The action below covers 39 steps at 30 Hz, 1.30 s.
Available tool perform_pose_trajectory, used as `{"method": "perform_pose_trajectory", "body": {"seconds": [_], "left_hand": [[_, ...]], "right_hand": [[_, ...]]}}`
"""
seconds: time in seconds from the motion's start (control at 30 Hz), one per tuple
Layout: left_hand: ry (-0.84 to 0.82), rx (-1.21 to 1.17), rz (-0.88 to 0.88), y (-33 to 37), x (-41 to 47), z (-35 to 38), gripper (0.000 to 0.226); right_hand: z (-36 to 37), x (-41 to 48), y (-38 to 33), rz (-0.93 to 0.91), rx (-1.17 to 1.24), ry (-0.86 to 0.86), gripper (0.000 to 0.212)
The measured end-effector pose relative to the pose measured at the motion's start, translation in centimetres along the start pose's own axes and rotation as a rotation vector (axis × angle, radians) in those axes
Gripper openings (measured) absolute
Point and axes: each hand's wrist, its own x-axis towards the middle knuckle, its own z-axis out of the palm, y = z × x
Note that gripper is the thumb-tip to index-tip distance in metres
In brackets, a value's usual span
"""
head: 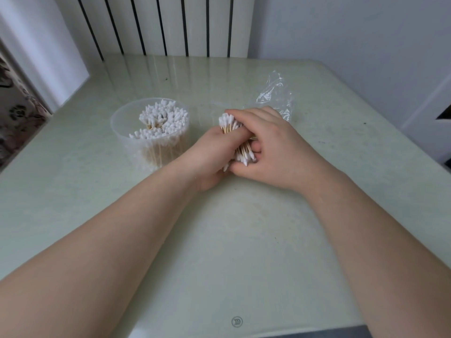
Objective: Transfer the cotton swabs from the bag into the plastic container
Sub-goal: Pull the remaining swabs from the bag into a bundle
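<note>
A bundle of cotton swabs (228, 124) with wooden sticks and white tips lies between both hands at the table's middle. My left hand (212, 157) grips it from the left and below. My right hand (273, 147) curls over it from the right, covering most of the sticks. White tips stick out at the far end and at the near end. A clear round plastic container (127, 132) stands to the left, holding many swabs upright. The crumpled clear plastic bag (275, 93) lies just behind my right hand.
The pale green table (231, 240) has its left edge near the container and its right edge close to the wall. A white radiator (166, 25) stands behind the far edge. Patterned fabric (17, 113) shows at the left.
</note>
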Motion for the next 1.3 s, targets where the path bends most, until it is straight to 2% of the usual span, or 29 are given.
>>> {"method": "perform_pose_trajectory", "body": {"seconds": [0.13,0.27,0.33,0.43,0.5,0.57,0.67,0.77,0.83,0.93,1.07,1.3], "left_hand": [[-0.003,-0.026,-0.042,0.0,0.1,-0.2,0.023],[0.006,-0.014,-0.033,0.0,0.2,-0.3,0.021],[0.024,-0.019,-0.025,-0.1,0.2,-0.1,0.021],[0.150,-0.049,-0.004,0.0,0.3,-0.2,0.015],[0.233,-0.048,0.010,0.0,0.5,-0.3,0.014],[0.269,-0.066,0.022,0.0,0.6,-0.3,0.015],[0.276,-0.057,0.039,-0.2,0.7,-0.2,0.019],[0.256,-0.048,0.033,-0.3,0.8,-0.2,0.020],[0.243,-0.045,0.025,-0.4,0.7,-0.2,0.021],[0.221,-0.034,0.014,-0.4,0.7,-0.2,0.020],[0.199,-0.024,0.011,-0.5,0.7,-0.2,0.018],[0.172,0.029,0.037,-0.8,0.8,0.0,0.019]], "right_hand": [[-0.8,-0.4,0.2,0.075,0.125,-0.143,0.097],[-1.0,-0.4,0.2,0.084,0.173,-0.073,0.082],[-1.3,-0.5,0.1,0.115,0.178,-0.055,0.084],[-1.6,-0.7,0.4,0.162,0.226,-0.069,0.089],[-1.7,-0.7,0.9,0.204,0.266,-0.040,0.071],[-1.8,-0.6,1.3,0.281,0.193,-0.008,0.051],[-1.6,-0.5,1.6,0.351,-0.080,-0.047,0.041],[-0.9,-0.3,2.0,0.330,-0.202,-0.038,0.032],[-0.6,-0.2,2.3,0.338,-0.209,-0.037,0.034],[-0.2,0.1,2.7,0.378,-0.205,-0.086,0.021],[0.1,0.7,3.3,0.381,-0.292,-0.141,0.015],[-0.2,0.6,3.4,0.318,-0.313,-0.116,0.014]]}}
